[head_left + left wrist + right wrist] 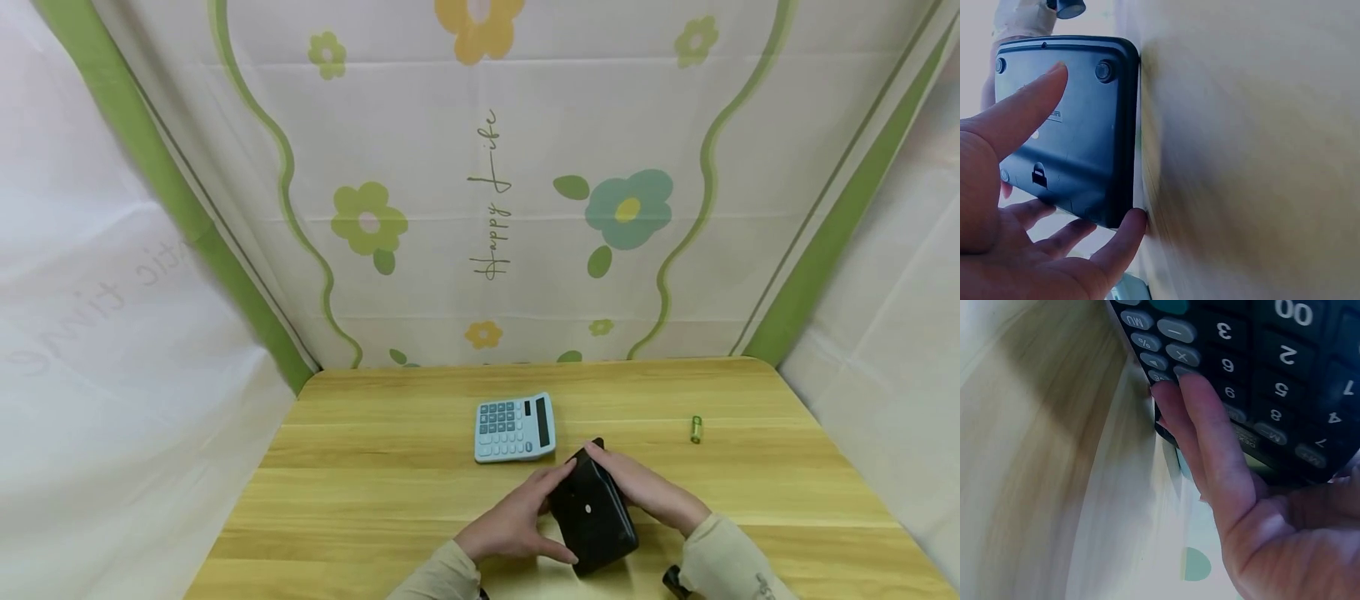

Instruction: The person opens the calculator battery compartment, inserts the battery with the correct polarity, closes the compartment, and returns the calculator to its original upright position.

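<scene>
A black desk calculator (pixel 600 529) is held tilted up near the table's front, its back toward the head camera. My left hand (pixel 517 518) grips it from the left, thumb near the bottom end and fingers by the upper edge. In the left wrist view, the calculator's back (pixel 1088 125) shows round feet and a small latched cover (pixel 1039 175). My right hand (pixel 651 487) holds the far side, thumb at the top corner. Two of its fingers (pixel 1219 440) lie over the keys (pixel 1225 365) in the right wrist view.
Behind the hands, a light blue calculator (pixel 498 429) lies on the wooden table (pixel 360 475). A small green battery (pixel 696 429) lies farther right. Printed white curtains (pixel 420 125) enclose the table at the back and both sides.
</scene>
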Motion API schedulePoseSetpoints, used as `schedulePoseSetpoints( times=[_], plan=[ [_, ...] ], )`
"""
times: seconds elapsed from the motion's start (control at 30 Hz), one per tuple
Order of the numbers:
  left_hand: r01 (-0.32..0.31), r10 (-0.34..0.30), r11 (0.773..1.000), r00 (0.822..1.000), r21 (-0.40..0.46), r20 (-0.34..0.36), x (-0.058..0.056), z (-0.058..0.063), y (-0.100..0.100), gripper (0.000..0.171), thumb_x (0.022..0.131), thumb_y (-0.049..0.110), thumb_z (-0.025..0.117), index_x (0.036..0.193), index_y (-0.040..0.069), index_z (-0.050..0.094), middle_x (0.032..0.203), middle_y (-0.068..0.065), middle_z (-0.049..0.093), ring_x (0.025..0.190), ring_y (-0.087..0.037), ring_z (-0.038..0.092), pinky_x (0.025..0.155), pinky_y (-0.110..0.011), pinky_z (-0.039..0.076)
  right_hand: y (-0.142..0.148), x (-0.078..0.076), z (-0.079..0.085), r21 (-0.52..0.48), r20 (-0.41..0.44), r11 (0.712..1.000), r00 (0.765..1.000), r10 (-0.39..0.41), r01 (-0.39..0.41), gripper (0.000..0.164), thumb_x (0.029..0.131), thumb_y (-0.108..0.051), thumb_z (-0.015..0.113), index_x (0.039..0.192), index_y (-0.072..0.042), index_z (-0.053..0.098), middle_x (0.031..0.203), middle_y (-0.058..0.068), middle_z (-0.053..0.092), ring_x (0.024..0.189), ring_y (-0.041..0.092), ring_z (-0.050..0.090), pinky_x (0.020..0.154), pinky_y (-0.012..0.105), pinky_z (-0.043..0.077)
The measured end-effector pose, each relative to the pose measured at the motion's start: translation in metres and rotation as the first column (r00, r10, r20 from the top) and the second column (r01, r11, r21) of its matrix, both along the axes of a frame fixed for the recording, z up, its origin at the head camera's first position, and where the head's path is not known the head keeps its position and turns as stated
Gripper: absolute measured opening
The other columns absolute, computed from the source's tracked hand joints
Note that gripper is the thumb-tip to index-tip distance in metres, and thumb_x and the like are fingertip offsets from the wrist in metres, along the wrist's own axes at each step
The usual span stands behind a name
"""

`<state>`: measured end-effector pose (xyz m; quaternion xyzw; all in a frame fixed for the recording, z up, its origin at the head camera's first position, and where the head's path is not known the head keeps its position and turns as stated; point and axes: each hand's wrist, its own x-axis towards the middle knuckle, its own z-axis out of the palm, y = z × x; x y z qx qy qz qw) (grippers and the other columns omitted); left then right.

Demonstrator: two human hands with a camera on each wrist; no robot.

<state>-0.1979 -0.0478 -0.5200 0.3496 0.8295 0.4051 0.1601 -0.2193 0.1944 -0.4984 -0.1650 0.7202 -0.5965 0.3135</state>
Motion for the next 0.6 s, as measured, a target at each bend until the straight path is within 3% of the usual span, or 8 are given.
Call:
schedulePoseSetpoints(
  times=[0.17, 0.3, 0.43, 0.6],
  plan=[
    [-0.021, 0.003, 0.990, 0.992, -0.142, -0.126, -0.003, -0.002, 0.003, 0.126, 0.062, 0.047, 0.087, 0.155, 0.031, 0.004, 0.152, 0.003, 0.027, 0.134, -0.016, 0.036, 0.106, -0.031, 0.040, 0.005, -0.002, 0.003, 0.036, -0.011, 0.999, 1.000, -0.025, 0.025, 0.072, 0.103, -0.053, 0.016, 0.134, 0.003, 0.049, 0.116, 0.014, 0.065, 0.101, 0.026, 0.065, 0.084, 0.039, 0.055],
    [-0.061, 0.014, 0.974, 0.977, -0.218, -0.211, -0.004, -0.002, 0.008, 0.134, 0.056, 0.055, 0.087, 0.155, 0.027, -0.001, 0.154, 0.003, 0.026, 0.135, -0.019, 0.036, 0.109, -0.034, 0.038, 0.007, -0.003, 0.004, 0.057, -0.012, 0.997, 0.998, -0.058, 0.059, 0.073, 0.102, -0.055, 0.017, 0.133, 0.003, 0.049, 0.111, 0.013, 0.066, 0.097, 0.026, 0.065, 0.077, 0.040, 0.056],
    [-0.086, 0.018, 0.962, 0.967, -0.261, -0.253, -0.001, -0.003, 0.009, 0.135, 0.056, 0.058, 0.086, 0.155, 0.026, 0.000, 0.155, 0.002, 0.023, 0.133, -0.022, 0.037, 0.106, -0.034, 0.042, 0.009, -0.003, 0.002, 0.081, 0.010, 0.992, 0.995, -0.096, 0.095, 0.074, 0.101, -0.057, 0.022, 0.135, 0.004, 0.045, 0.110, 0.013, 0.065, 0.093, 0.027, 0.065, 0.072, 0.043, 0.056],
    [-0.105, 0.024, 0.945, 0.967, -0.310, -0.254, 0.002, -0.007, 0.007, 0.133, 0.058, 0.062, 0.083, 0.155, 0.027, 0.000, 0.156, 0.003, 0.019, 0.133, -0.025, 0.034, 0.101, -0.035, 0.045, 0.013, -0.003, -0.004, 0.092, 0.030, 0.987, 0.990, -0.139, 0.136, 0.079, 0.098, -0.060, 0.030, 0.142, 0.006, 0.034, 0.114, 0.013, 0.063, 0.095, 0.027, 0.064, 0.073, 0.044, 0.056]
  ],
)
